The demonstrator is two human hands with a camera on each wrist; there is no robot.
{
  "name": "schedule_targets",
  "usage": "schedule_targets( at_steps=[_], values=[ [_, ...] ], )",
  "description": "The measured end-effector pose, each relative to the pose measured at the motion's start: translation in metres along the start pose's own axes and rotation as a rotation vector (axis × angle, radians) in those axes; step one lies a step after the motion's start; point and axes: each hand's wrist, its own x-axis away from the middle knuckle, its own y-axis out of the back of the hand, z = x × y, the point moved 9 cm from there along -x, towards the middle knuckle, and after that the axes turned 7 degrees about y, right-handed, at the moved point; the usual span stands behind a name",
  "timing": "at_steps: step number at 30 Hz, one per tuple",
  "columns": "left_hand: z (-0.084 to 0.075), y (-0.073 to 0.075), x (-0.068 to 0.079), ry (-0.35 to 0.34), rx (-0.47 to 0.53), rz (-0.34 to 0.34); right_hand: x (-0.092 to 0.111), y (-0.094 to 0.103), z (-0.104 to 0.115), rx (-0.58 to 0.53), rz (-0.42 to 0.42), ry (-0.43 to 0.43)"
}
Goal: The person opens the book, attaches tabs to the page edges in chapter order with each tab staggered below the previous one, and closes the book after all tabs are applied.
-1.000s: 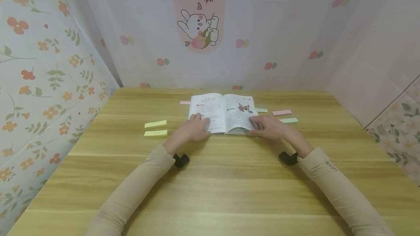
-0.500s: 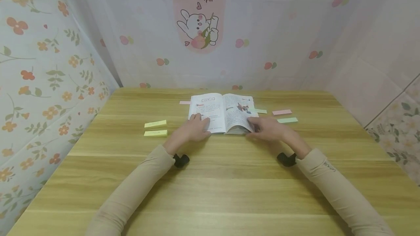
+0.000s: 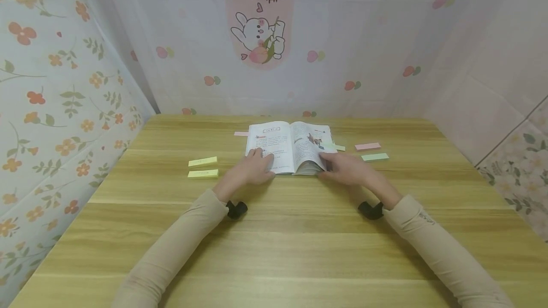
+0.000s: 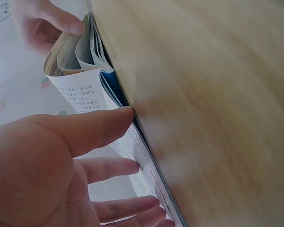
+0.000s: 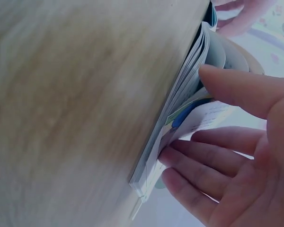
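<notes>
An open book (image 3: 274, 141) with printed pages lies toward the back of the table, in the head view. My left hand (image 3: 256, 168) rests on the lower left page with its fingers extended; in the left wrist view its thumb (image 4: 104, 125) reaches the book's bottom edge. My right hand (image 3: 348, 168) grips several right-hand pages at their outer lower edge. Those pages (image 5: 217, 52) arch up away from the ones beneath. In the right wrist view the thumb (image 5: 227, 85) is at the bottom edge, with the fingers on the page's face.
A pink tab (image 3: 241, 133) sticks out at the book's left, a pale green tab (image 3: 339, 148) at its right. Farther right lie a pink strip (image 3: 367, 147) and a green strip (image 3: 375, 157). Two yellow strips (image 3: 203, 161) lie on the left of the wooden table (image 3: 274, 251).
My right hand has moved slightly left, toward the spine, and the right-hand pages now arch higher. My left hand has stayed in place.
</notes>
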Motion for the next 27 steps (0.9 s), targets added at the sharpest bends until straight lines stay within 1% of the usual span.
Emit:
schedule_targets(
  at_steps=[3,7,9,11,15,19,23,27],
  values=[
    [0.000,0.000,0.000,-0.002,0.000,-0.003,-0.001,0.001,0.000,-0.005,-0.027,0.001],
    [0.000,0.000,0.000,-0.002,-0.007,-0.003,0.001,0.003,-0.004,-0.046,-0.065,-0.045],
    [-0.001,-0.001,0.000,-0.002,-0.010,-0.002,0.002,0.007,-0.004,-0.073,-0.099,-0.053],
    [-0.001,-0.001,0.001,-0.003,-0.009,-0.003,0.002,0.012,-0.004,-0.101,-0.136,-0.048],
    [-0.001,-0.001,0.001,-0.002,-0.009,-0.002,0.003,0.022,-0.003,-0.115,-0.202,-0.007],
    [0.000,-0.001,0.001,-0.001,-0.015,-0.003,0.004,0.027,-0.007,-0.106,-0.219,-0.002],
    [0.000,-0.001,0.001,-0.002,-0.023,0.002,0.006,0.029,-0.011,-0.083,-0.230,-0.047],
    [-0.001,-0.001,0.001,-0.007,-0.022,0.002,0.008,0.030,-0.014,-0.093,-0.235,-0.086]
  ],
)
